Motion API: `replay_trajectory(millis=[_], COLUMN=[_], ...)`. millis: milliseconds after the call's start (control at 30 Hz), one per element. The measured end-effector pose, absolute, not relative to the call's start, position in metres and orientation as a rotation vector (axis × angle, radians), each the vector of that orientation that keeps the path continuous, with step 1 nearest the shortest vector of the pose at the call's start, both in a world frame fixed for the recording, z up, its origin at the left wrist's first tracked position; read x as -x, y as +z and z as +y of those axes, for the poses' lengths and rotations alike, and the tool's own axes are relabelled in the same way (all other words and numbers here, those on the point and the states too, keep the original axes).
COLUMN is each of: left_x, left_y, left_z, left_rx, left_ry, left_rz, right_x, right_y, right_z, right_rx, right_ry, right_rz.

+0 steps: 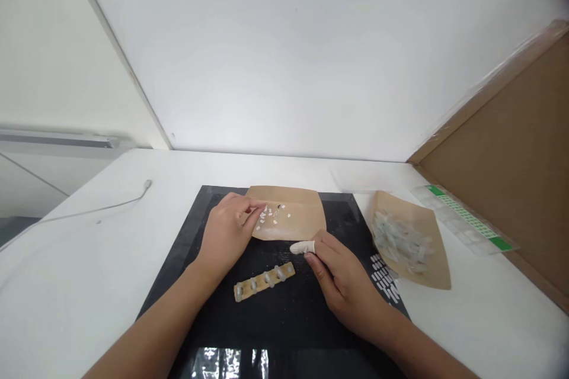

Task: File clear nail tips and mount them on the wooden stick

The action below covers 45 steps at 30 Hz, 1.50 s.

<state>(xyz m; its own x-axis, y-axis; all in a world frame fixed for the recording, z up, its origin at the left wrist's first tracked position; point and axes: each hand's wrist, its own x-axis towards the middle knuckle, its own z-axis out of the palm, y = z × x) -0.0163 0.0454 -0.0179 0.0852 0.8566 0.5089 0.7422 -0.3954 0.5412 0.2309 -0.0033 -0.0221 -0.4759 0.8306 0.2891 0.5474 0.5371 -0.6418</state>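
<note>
Mat (pixel 306 328): on the counter (pixel 89 284), beneath left hand (pixel 229 225) and right hand (pixel 340 278).
Paper (pixel 309 216): on the mat, right of the left hand, bearing small pieces (pixel 270 212) by its fingertips.
Strip (pixel 259 284): on the mat, left of the right hand.
Cable (pixel 109 207): on the counter, left of the left hand.
Tabs (pixel 383 276): right of the right hand.

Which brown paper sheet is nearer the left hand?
The central brown paper sheet, partly beneath the left hand; the other sheet, farther right, bears translucent pieces.

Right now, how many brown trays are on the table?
2. One brown tray is on the black mat, partly behind the left hand, with small white pieces on it; the other tray is to the mat's right, holding translucent pieces. No other is visible.
</note>
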Motion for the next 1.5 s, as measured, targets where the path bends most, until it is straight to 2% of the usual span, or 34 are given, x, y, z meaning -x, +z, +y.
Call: replay_trajectory(millis=[400,700,967,1133,1333,1500], left_x=[0.012,0.009,0.014,0.024,0.035,0.032], left_y=[-0.011,-0.002,0.005,0.01,0.019,0.022], left_z=[0.04,0.032,0.03,0.034,0.031,0.025], left_rx=[-2.205,-2.427,-2.54,-2.601,-2.591,-2.485], left_ry=[1.232,1.253,1.101,1.15,0.834,0.569], left_rz=[1.578,1.294,1.061,1.009,0.859,0.981], right_x=[-0.231,-0.232,-0.234,-0.231,-0.227,-0.224], right_y=[-0.01,-0.025,-0.023,-0.028,-0.035,-0.035], right_z=[-0.002,0.004,-0.001,0.001,0.002,0.002], right_rx=[1.092,1.237,1.247,1.189,1.324,1.369], right_ry=[0.772,0.938,0.818,0.784,0.787,0.842], right_rz=[-2.006,-1.824,-2.023,-2.054,-2.03,-2.024])
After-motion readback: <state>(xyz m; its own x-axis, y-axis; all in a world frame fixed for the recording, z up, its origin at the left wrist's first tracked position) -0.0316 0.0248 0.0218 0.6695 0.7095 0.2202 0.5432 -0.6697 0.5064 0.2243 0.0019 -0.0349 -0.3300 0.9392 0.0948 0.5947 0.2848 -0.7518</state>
